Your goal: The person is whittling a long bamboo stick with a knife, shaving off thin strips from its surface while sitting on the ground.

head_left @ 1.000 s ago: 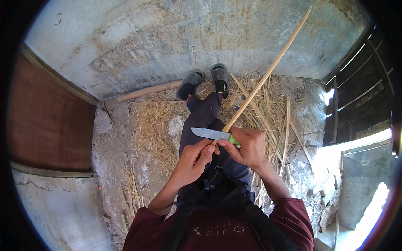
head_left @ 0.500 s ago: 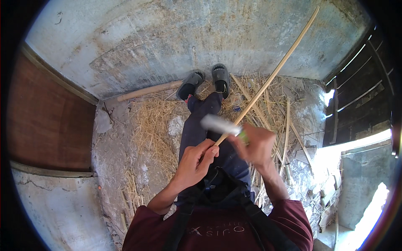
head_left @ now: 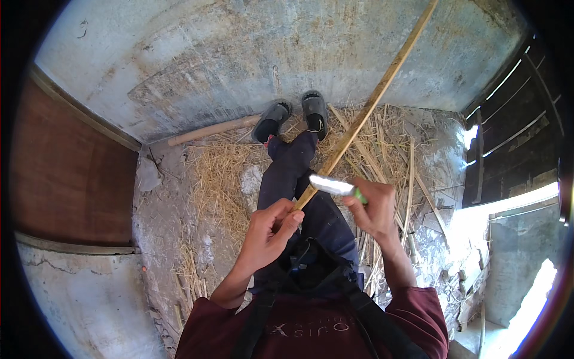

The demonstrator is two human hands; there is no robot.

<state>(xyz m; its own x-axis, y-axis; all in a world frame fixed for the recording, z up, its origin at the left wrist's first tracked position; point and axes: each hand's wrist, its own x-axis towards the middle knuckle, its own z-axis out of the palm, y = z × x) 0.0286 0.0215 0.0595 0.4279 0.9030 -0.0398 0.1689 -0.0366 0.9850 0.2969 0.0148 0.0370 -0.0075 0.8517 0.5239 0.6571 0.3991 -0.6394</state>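
Observation:
My left hand [head_left: 270, 232] pinches the near end of a long, pale strip that looks like split bamboo [head_left: 378, 91]. From there the strip slants up and away to the right, past the top of the view. A knife [head_left: 332, 186] with a shiny blade and a green handle is in my right hand [head_left: 375, 208], the fingers wrapped round the handle. Its blade tip lies at the strip, a little beyond my left hand; whether it touches cannot be told. Both hands are above my dark trousers [head_left: 286, 173].
Straw [head_left: 221, 179] and several loose strips [head_left: 411, 179] litter the floor around my legs. A thick pole [head_left: 209, 130] lies along the foot of the stained wall [head_left: 227, 66]. To the left is a brown panel [head_left: 75, 167], to the right a dark slatted wall [head_left: 514, 131].
The knife, blurred across the strip before, has dropped nearer to me and is now sharp. The strip has turned to show a browner, wider face, and its far end has left the view.

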